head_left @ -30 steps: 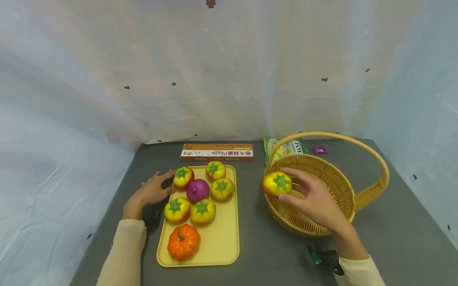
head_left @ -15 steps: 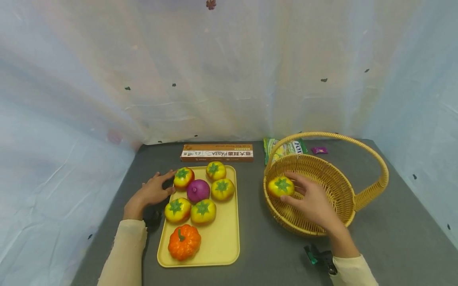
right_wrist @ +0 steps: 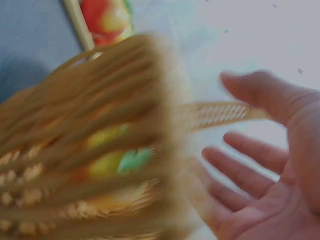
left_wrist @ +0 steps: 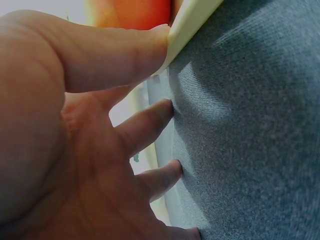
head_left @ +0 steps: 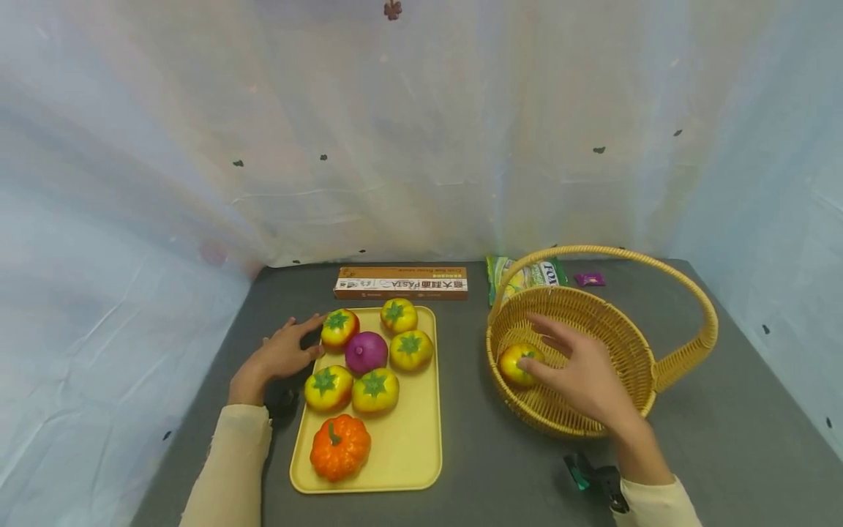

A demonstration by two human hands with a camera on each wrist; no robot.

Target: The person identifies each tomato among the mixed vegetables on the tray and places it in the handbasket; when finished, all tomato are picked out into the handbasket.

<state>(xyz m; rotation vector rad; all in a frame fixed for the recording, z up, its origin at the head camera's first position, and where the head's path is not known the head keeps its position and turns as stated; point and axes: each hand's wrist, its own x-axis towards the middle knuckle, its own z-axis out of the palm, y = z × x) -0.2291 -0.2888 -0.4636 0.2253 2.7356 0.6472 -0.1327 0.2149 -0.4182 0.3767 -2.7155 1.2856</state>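
Observation:
My right hand (head_left: 582,373) is over the wicker basket (head_left: 619,322), fingers spread and holding nothing. A yellow-red toy persimmon (head_left: 516,369) with a green leafy top lies inside the basket at its left side, partly behind the thumb in the head view. Through the weave in the right wrist view the persimmon (right_wrist: 107,150) shows blurred. My left hand (head_left: 279,355) rests at the left edge of the yellow tray (head_left: 408,454), thumb at the rim (left_wrist: 180,40) and fingertips on the dark cloth. On the tray are several toy persimmons (head_left: 375,391), a purple onion-like ball (head_left: 366,352) and an orange pumpkin (head_left: 339,447).
A pasta box (head_left: 402,283) lies behind the tray. Behind the basket are a green snack packet (head_left: 546,274) and a small purple wrapper (head_left: 589,279). The basket's tall handle (head_left: 612,252) arches over its opening. Pale curtains (head_left: 421,146) surround the table.
The persimmon in my right hand went from the basket's left rim down inside, and the fingers let go of it. My left hand stays at the tray.

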